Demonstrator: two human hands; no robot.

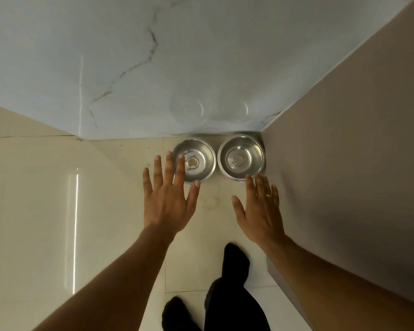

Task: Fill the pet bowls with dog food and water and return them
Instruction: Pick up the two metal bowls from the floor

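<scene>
Two shiny steel pet bowls stand side by side on the floor in the corner. The left bowl has a small pale residue at its bottom. The right bowl looks bare inside. My left hand hovers flat with fingers spread, its fingertips over the left bowl's near-left rim. My right hand is open too, a ring on one finger, its fingertips just short of the right bowl's near edge. Neither hand holds anything.
A glossy marble wall rises behind the bowls and a beige panel closes the right side. Cream floor tiles spread to the left. My dark-clad legs and feet are below the hands.
</scene>
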